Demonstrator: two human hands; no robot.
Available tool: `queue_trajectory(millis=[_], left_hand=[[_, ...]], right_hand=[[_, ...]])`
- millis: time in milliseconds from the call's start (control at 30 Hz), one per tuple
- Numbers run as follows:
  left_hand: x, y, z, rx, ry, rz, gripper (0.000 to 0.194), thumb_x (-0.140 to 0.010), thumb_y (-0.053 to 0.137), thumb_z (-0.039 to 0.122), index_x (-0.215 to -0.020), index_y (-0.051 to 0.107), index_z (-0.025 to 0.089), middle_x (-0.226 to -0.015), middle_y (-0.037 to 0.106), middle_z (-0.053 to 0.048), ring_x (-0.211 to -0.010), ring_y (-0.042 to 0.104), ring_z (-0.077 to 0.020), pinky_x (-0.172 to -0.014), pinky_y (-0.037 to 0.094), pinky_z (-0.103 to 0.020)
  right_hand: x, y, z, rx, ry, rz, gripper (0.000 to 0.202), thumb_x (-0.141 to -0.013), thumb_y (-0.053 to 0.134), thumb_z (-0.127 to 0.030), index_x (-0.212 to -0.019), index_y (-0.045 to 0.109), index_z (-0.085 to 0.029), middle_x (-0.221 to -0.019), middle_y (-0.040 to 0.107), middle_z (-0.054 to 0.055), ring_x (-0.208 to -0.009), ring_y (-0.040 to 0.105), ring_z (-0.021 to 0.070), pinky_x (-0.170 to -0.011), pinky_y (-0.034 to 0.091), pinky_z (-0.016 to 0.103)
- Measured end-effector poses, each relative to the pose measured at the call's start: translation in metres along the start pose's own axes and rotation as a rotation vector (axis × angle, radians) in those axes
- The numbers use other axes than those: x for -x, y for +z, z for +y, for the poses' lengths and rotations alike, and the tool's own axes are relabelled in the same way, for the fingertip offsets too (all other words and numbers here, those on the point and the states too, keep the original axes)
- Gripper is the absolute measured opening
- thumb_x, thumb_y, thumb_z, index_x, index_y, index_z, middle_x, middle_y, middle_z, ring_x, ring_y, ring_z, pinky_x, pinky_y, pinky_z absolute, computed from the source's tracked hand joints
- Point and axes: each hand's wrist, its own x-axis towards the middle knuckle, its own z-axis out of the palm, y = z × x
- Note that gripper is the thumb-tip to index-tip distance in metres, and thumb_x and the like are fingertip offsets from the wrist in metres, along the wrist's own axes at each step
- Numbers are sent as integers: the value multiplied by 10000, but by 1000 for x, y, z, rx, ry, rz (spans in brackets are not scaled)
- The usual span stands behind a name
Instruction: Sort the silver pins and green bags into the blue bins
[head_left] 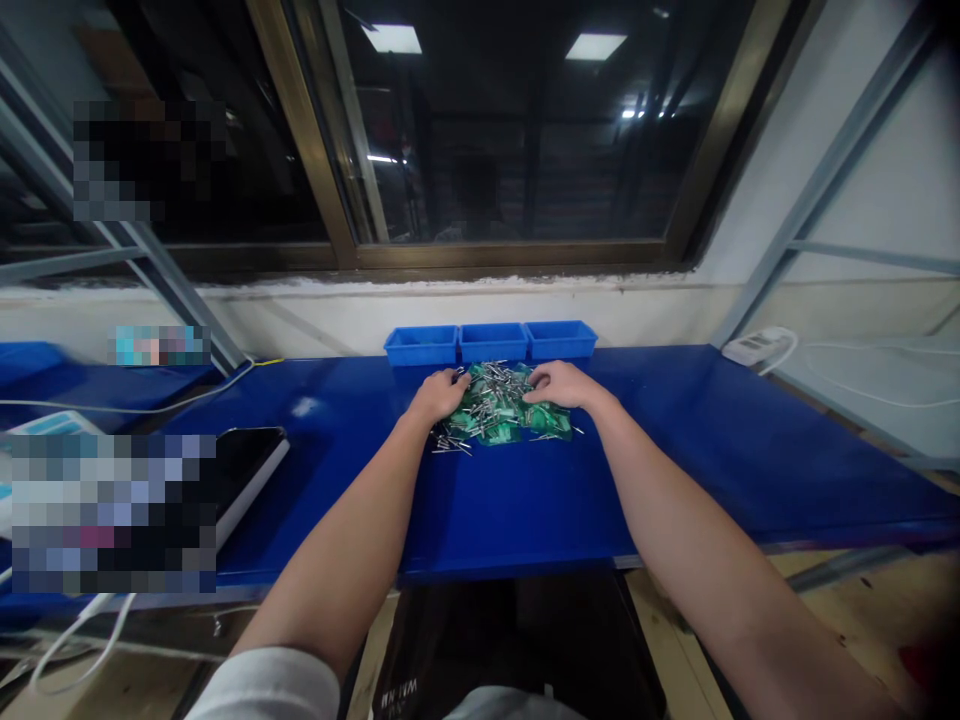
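A heap of thin silver metal pins (491,385), perhaps rivets, lies on the blue table together with several small green packets (499,432). My left hand (442,393) touches the heap's left side, its fingers loosely bent and apart. Against the right side rests my right hand (559,385), thumb and fingers curved with a gap between them. Neither hand shows a thing clearly held, though the pins partly hide the fingertips. Some loose pins (452,445) stick out at the heap's front left. Just behind the heap stand three blue bins in a row, with the middle bin (493,343) nearest its centre.
The blue table (517,510) runs along a wall beneath a dark window (517,140). A dark-screened device (251,465), partly blurred out, sits at the left. At the far right lies a white power strip (757,347) with its cable. Grey metal frames (817,185) rise on both sides.
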Motion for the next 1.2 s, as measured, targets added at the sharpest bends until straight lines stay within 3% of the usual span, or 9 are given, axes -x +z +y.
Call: queue_trajectory(millis=[200,367,467,633,800,933,1067,1133,1200], left_hand=[[-1,0,0,8,10,10,553,-821,344,551,-1100,591,143,-1126,603,-159,-1056,536,-294,-867,386,-354],[0,-2,0,18,24,52,540,-818,349,546,-1048,615,136,-1117,598,-154,-1064,521,-272,-882,375,-334],[0,-3,-1,32,34,90,552,-814,345,561,-1043,614,137,-1128,588,-147,-1082,502,-262,-900,361,-327],[1,-6,1,35,36,114,542,-819,344,559,-1048,610,146,-1119,588,-130,-1100,485,-247,-917,352,-314],[1,-6,3,39,61,140,513,-825,370,529,-1060,602,137,-1119,582,-134,-1106,482,-247,-934,353,-319],[2,-7,5,42,76,167,477,-826,397,500,-1057,605,138,-1116,580,-126,-1109,482,-242,-947,352,-320],[7,-12,17,86,139,244,440,-828,421,469,-1050,610,139,-1109,583,-123,-1090,497,-240,-940,368,-324],[11,-14,26,144,181,271,428,-826,436,465,-1060,606,150,-1105,591,-106,-1063,516,-230,-933,377,-323],[15,-16,35,214,222,278,419,-824,448,460,-1073,599,159,-1102,599,-87,-1033,535,-219,-913,394,-317]], right_hand=[[-2,0,-1,81,-38,152,331,-629,642,-493,-741,663,-182,-826,661,63,-768,585,189,-643,411,284],[5,-10,-8,87,51,-37,388,-513,699,-537,-680,653,-190,-736,649,59,-660,573,186,-541,385,278],[7,-10,-11,130,57,-58,385,-457,745,-471,-710,666,-191,-743,652,59,-687,577,190,-557,396,274],[6,-6,-15,190,22,-54,224,-558,669,-364,-701,681,-192,-729,662,41,-705,585,179,-566,394,253],[7,-8,-15,225,-20,31,184,-649,581,-328,-665,684,-177,-701,666,60,-694,584,179,-563,378,253],[5,-14,-12,273,-92,186,189,-702,529,-271,-664,684,-170,-679,668,67,-704,583,184,-641,386,267],[2,-13,-13,24,-145,388,262,-762,500,-336,-785,696,-164,-754,678,55,-693,583,173,-651,404,278],[-1,-6,-14,-192,-138,396,312,-764,515,-396,-869,689,-159,-717,666,43,-615,567,153,-596,414,276],[-5,4,-15,-391,-118,318,357,-747,544,-428,-933,673,-152,-596,622,22,-499,518,127,-518,407,270]])
